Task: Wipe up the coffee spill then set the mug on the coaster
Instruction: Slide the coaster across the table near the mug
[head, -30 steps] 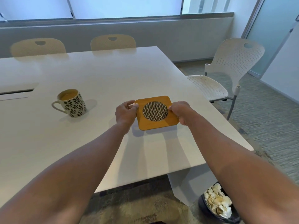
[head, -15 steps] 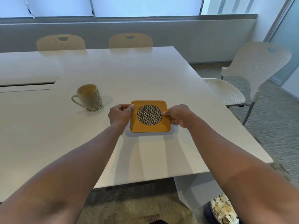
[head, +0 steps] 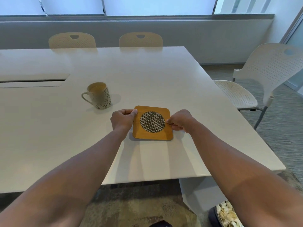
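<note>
A square wooden coaster [head: 152, 135] with a round black-and-white woven centre lies flat on the white table [head: 147, 76]. My left hand [head: 122, 119] pinches its left edge and my right hand [head: 179, 120] pinches its right edge. A white mug [head: 98, 95] with a dark leaf pattern stands upright to the left of and behind the coaster, handle pointing left, with light brown coffee inside. The mug is apart from both hands. No spill shows on the table top.
Two beige chairs [head: 141, 39] stand at the table's far side and a white perforated chair [head: 265, 76] at the right. A cable slot [head: 32, 80] is set in the table at the left. A bin of crumpled paper [head: 226, 215] sits on the floor at the lower right.
The coaster, held by both hands, has slid a little leftward toward the mug and turned square to the table edge. The view has swung to the left.
</note>
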Motion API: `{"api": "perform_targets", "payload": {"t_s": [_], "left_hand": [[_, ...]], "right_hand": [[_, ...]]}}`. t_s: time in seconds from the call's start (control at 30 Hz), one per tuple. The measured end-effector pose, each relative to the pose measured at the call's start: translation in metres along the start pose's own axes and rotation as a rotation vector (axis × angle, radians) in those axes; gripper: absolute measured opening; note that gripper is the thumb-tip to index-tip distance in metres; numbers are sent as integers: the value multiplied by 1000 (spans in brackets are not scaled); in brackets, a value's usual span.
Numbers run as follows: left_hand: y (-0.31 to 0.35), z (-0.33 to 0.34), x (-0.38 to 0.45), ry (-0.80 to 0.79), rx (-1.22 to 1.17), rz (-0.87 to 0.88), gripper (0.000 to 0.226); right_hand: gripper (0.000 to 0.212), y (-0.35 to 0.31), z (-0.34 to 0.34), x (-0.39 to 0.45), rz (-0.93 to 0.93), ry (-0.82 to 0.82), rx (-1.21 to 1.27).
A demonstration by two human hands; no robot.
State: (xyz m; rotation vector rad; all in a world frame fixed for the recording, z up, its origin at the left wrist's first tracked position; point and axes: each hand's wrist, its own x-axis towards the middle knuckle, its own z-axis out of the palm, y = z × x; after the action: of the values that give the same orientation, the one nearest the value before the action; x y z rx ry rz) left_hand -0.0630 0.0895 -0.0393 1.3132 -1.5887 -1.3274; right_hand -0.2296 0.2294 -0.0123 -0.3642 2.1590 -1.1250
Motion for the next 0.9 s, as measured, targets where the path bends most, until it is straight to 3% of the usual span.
{"api": "perform_targets", "payload": {"t_s": [0.9], "left_hand": [[-11, -3, 0, 53, 322, -8, 19]], "right_hand": [[14, -2, 13, 5, -57, 97, -212]]}}
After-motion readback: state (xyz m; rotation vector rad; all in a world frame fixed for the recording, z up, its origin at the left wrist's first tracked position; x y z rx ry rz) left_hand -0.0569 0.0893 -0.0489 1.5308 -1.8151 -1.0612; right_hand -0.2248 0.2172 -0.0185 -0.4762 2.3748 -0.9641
